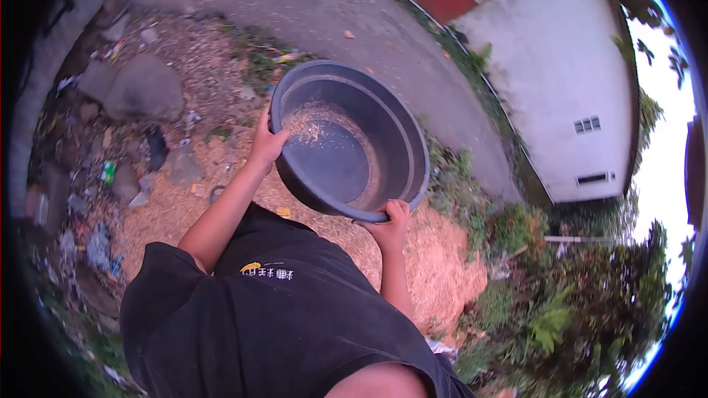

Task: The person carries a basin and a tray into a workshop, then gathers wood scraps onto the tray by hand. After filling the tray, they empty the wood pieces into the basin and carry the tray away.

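Observation:
A large round dark grey plastic basin (332, 158) is held up in front of my body, tilted so its inside faces me. Pale, grain-like bits or chaff (313, 129) cling to its bottom and wall, mostly on the left. My left hand (269, 140) grips the left rim, thumb over the edge and the other fingers mostly hidden behind. At the near right rim, my right hand (391, 226) is closed on the edge. Under the basin spreads a heap of light brown husks or shavings (435, 265).
Large stones (144, 88) and scattered litter (99, 247) lie on the left. A paved road (295, 0) runs along the far side, with a white-walled building (553, 96) past it. Green bushes (546, 317) grow at the right.

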`<state>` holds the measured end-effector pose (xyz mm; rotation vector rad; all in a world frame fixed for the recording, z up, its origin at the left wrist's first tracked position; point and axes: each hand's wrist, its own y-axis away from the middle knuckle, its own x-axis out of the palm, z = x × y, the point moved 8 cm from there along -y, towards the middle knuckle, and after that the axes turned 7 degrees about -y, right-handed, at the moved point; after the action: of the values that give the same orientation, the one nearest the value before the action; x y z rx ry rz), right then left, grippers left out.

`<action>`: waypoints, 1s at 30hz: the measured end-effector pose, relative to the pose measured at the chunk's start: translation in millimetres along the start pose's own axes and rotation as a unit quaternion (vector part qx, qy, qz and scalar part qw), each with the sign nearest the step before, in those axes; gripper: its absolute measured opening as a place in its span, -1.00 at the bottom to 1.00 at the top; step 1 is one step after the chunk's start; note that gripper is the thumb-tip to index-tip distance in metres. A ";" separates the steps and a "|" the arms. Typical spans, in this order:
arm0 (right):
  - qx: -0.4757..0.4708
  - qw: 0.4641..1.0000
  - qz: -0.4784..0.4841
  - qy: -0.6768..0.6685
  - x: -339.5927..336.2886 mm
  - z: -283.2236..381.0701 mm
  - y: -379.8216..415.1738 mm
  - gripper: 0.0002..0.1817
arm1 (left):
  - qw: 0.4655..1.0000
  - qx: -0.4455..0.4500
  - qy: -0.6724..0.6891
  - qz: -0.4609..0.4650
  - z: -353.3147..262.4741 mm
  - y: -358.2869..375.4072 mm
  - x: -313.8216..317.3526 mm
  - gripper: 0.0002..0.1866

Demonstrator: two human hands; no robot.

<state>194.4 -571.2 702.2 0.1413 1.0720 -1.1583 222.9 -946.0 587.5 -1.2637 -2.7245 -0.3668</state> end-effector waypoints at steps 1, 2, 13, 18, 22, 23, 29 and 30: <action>-0.010 0.999 0.035 -0.006 21.9 16.2 -19.2 -0.32 | 1.000 -0.002 -0.003 -0.018 -4.0 -10.3 -32.8 -0.05; -0.021 0.997 0.068 -0.010 49.1 35.1 -36.3 -0.25 | 0.999 -0.005 -0.005 -0.040 -7.2 -22.1 -69.3 -0.05; -0.139 0.981 0.037 -0.131 297.5 206.8 -238.9 -0.10 | 0.980 -0.022 0.061 -0.188 -70.5 -163.8 -349.3 -0.31; -0.120 0.978 0.098 -0.142 368.8 268.5 -328.0 -0.14 | 0.963 -0.038 0.116 -0.240 -86.1 -219.6 -428.7 -0.41; -0.154 0.969 0.124 -0.149 435.9 295.4 -395.3 -0.15 | 0.947 -0.019 0.154 -0.282 -95.8 -258.1 -467.9 -0.25; -0.161 0.966 0.130 -0.153 455.3 305.9 -413.8 -0.15 | 0.938 0.003 0.113 -0.327 -91.8 -272.9 -489.6 -0.18; -0.142 0.943 0.195 -0.229 592.9 320.3 -567.9 -0.13 | 0.861 0.077 -0.218 -0.453 -163.2 -384.1 -520.0 -0.27; -0.144 0.936 0.224 -0.233 620.8 321.4 -601.4 -0.13 | 0.839 0.090 -0.277 -0.459 -186.5 -410.4 -516.8 -0.29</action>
<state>-89.3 -1447.5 658.7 -0.1134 0.7212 -0.5712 243.7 -1631.4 591.7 0.1266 -3.5699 0.2503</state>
